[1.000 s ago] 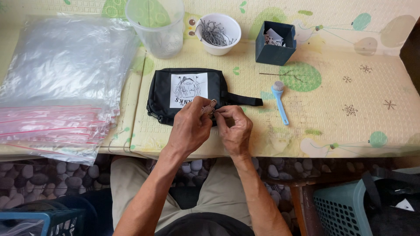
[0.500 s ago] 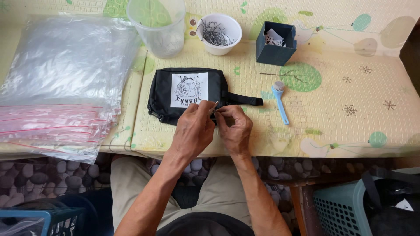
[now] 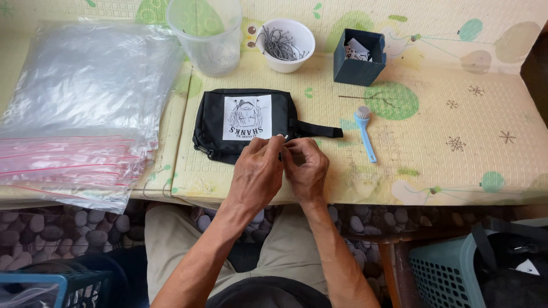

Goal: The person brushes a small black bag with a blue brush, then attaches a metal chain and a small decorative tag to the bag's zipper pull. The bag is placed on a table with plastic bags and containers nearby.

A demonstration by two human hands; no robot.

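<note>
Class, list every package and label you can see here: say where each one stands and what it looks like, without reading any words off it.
Label: white square with a black drawing, on the black pouch, just beyond both hands.
Bags: clear plastic stack with red strips, table's left.
Box: small dark teal cube, open, far side, holding white paper pieces.

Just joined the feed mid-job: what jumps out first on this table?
The black pouch with a white printed patch lies at table centre, both hands, left hand and right hand, pinched together at its near edge. A big stack of clear zip bags fills the left side; a white bowl of metal hooks sits behind the pouch.
</note>
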